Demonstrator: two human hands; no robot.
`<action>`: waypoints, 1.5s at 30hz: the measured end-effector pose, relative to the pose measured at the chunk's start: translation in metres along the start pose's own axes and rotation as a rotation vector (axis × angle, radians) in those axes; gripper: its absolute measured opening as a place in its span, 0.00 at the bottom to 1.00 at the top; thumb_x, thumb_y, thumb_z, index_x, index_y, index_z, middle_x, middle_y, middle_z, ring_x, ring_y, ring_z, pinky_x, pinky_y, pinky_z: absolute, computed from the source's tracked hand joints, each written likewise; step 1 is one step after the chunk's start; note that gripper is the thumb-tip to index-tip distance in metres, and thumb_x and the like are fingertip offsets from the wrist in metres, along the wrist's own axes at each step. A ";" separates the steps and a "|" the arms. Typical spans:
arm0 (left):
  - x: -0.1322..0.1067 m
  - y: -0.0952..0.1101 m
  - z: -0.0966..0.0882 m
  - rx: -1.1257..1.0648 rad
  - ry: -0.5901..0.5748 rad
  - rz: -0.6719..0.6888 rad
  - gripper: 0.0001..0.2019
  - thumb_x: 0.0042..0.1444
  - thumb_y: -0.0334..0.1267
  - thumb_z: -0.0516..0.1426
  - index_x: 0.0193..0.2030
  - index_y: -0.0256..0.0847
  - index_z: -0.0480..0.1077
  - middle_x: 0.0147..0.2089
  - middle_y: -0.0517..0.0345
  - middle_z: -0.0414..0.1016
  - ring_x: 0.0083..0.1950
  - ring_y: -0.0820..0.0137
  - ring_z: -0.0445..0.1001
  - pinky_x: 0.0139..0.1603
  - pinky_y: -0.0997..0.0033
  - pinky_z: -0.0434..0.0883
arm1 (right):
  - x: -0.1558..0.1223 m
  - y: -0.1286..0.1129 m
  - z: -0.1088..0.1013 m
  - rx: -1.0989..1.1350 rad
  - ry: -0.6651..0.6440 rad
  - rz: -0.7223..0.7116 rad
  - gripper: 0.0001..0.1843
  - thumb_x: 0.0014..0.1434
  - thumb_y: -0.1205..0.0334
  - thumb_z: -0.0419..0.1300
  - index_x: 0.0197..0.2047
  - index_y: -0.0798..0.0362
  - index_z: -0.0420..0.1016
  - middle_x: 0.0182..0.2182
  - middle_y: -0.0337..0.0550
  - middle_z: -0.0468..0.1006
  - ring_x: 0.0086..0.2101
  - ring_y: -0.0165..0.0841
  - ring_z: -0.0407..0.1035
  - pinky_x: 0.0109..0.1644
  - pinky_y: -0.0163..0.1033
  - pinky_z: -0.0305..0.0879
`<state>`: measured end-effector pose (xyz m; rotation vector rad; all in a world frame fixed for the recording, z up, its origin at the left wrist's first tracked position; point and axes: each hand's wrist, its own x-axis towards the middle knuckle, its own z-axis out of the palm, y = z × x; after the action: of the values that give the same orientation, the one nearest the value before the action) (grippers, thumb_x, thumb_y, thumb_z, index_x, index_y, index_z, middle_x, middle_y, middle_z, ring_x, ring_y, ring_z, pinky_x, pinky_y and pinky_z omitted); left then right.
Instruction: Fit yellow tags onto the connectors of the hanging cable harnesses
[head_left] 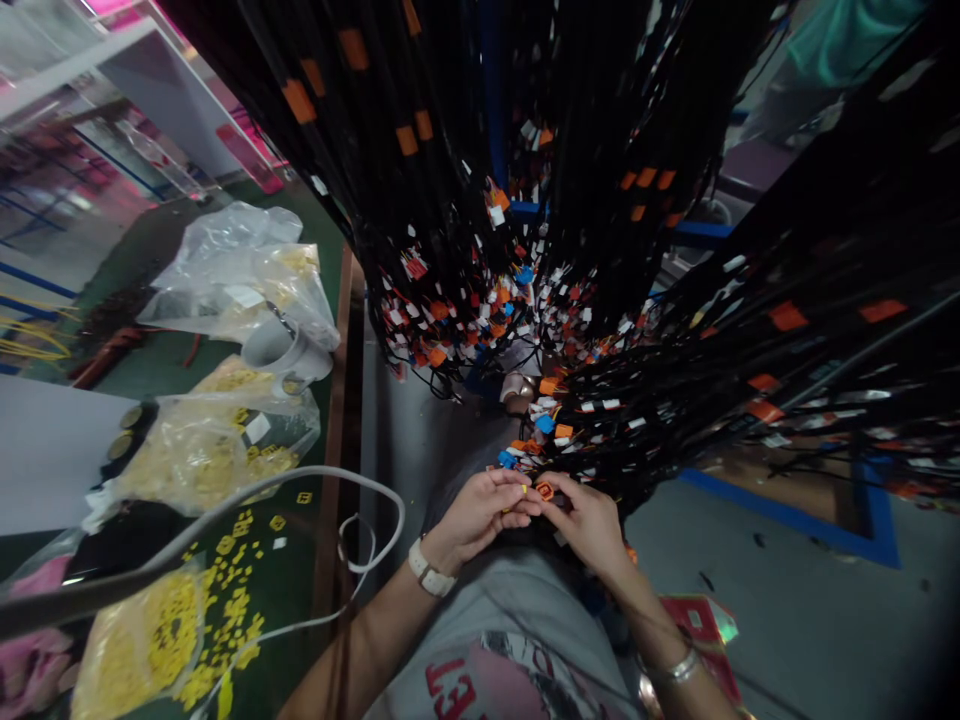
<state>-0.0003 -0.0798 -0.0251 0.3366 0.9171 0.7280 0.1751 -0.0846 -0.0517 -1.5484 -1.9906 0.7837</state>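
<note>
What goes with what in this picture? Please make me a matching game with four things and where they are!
Things:
1. small orange piece
2. watch
3. silver bracelet
4. loose yellow pieces

Places:
A. scattered on the green tabletop
B. around the right arm
C. held at the fingertips of the right hand
D. around the left wrist, with a pale strap

Right pairs: 1-C, 2-D, 3-B, 4-A

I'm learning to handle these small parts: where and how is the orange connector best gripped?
Probably by its outer sides, pinched between thumb and fingertip from the right, as the right hand holds the orange connector: its dark-centred face shows uncovered, and the left hand, with a small yellow piece, crowds its left.
</note>
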 end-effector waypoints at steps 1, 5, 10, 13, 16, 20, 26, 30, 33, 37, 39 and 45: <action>0.000 -0.001 0.000 0.001 -0.006 0.007 0.14 0.49 0.36 0.64 0.39 0.30 0.70 0.36 0.47 0.77 0.33 0.74 0.76 0.32 0.79 0.73 | 0.000 0.000 0.001 0.004 0.005 -0.006 0.10 0.58 0.55 0.56 0.40 0.48 0.75 0.32 0.37 0.82 0.30 0.33 0.76 0.33 0.33 0.65; 0.002 -0.001 0.000 -0.020 -0.005 0.060 0.13 0.45 0.34 0.66 0.36 0.31 0.70 0.27 0.58 0.73 0.25 0.80 0.70 0.27 0.83 0.69 | 0.001 -0.001 0.002 0.005 0.029 -0.026 0.11 0.57 0.52 0.57 0.39 0.47 0.76 0.33 0.37 0.82 0.32 0.34 0.77 0.35 0.34 0.67; 0.003 0.001 0.001 -0.015 0.028 0.057 0.11 0.44 0.33 0.65 0.32 0.32 0.70 0.24 0.59 0.71 0.23 0.80 0.68 0.25 0.82 0.67 | 0.001 -0.002 0.002 -0.016 0.030 -0.043 0.10 0.57 0.53 0.58 0.38 0.47 0.76 0.34 0.37 0.83 0.32 0.33 0.77 0.34 0.34 0.66; 0.003 0.000 0.001 0.033 0.054 0.048 0.12 0.43 0.33 0.66 0.32 0.32 0.69 0.26 0.58 0.73 0.24 0.79 0.70 0.27 0.81 0.68 | 0.000 -0.001 0.002 -0.030 0.013 -0.046 0.10 0.57 0.54 0.59 0.39 0.48 0.76 0.33 0.36 0.82 0.32 0.33 0.76 0.34 0.34 0.66; 0.002 -0.002 0.002 0.083 0.109 0.056 0.14 0.42 0.35 0.67 0.35 0.33 0.69 0.28 0.57 0.75 0.27 0.78 0.71 0.31 0.78 0.69 | 0.000 0.001 0.003 -0.042 0.004 -0.053 0.08 0.57 0.56 0.59 0.39 0.47 0.76 0.33 0.36 0.82 0.33 0.33 0.76 0.35 0.34 0.65; 0.003 -0.005 0.002 0.169 0.137 0.069 0.16 0.40 0.38 0.68 0.34 0.32 0.72 0.27 0.56 0.75 0.28 0.76 0.72 0.34 0.74 0.68 | 0.000 0.001 0.004 -0.059 -0.027 -0.056 0.07 0.58 0.57 0.59 0.39 0.47 0.75 0.33 0.36 0.81 0.33 0.34 0.76 0.35 0.34 0.64; 0.004 -0.007 0.001 0.428 0.206 0.217 0.13 0.41 0.40 0.67 0.30 0.32 0.74 0.25 0.58 0.72 0.25 0.77 0.66 0.29 0.76 0.62 | -0.001 0.001 0.003 -0.036 -0.022 -0.068 0.09 0.58 0.53 0.58 0.38 0.47 0.75 0.32 0.37 0.81 0.33 0.33 0.75 0.36 0.34 0.64; 0.007 -0.009 0.000 0.560 0.245 0.273 0.11 0.45 0.41 0.64 0.29 0.33 0.74 0.24 0.59 0.71 0.25 0.77 0.64 0.27 0.76 0.60 | -0.002 0.001 0.003 -0.031 -0.011 -0.088 0.09 0.58 0.54 0.58 0.38 0.47 0.75 0.32 0.37 0.81 0.33 0.33 0.75 0.37 0.34 0.64; 0.008 -0.011 0.000 0.677 0.255 0.315 0.10 0.47 0.40 0.62 0.30 0.33 0.75 0.22 0.60 0.68 0.24 0.76 0.61 0.25 0.76 0.58 | -0.001 0.002 0.003 -0.049 -0.007 -0.099 0.08 0.58 0.55 0.58 0.37 0.47 0.76 0.33 0.38 0.81 0.33 0.33 0.76 0.37 0.34 0.65; 0.007 -0.011 0.003 0.904 0.280 0.459 0.07 0.49 0.37 0.60 0.29 0.36 0.76 0.23 0.61 0.65 0.25 0.76 0.59 0.26 0.76 0.57 | -0.002 0.003 0.004 -0.070 0.005 -0.104 0.07 0.58 0.56 0.59 0.36 0.47 0.77 0.33 0.39 0.82 0.32 0.33 0.76 0.36 0.34 0.66; 0.006 -0.010 0.004 0.999 0.288 0.526 0.06 0.50 0.36 0.59 0.29 0.37 0.76 0.24 0.60 0.66 0.26 0.76 0.61 0.28 0.76 0.58 | -0.002 0.003 0.005 -0.072 0.005 -0.105 0.07 0.57 0.57 0.59 0.37 0.47 0.77 0.34 0.40 0.82 0.32 0.33 0.76 0.37 0.34 0.66; 0.005 -0.006 0.005 1.077 0.262 0.531 0.05 0.50 0.36 0.58 0.30 0.39 0.76 0.25 0.60 0.67 0.28 0.74 0.62 0.30 0.76 0.59 | -0.001 0.001 0.004 -0.064 -0.001 -0.088 0.05 0.56 0.58 0.60 0.36 0.47 0.77 0.32 0.39 0.82 0.32 0.34 0.76 0.37 0.34 0.67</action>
<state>0.0082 -0.0808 -0.0286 1.5035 1.4478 0.7051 0.1736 -0.0861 -0.0553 -1.4853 -2.0878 0.6918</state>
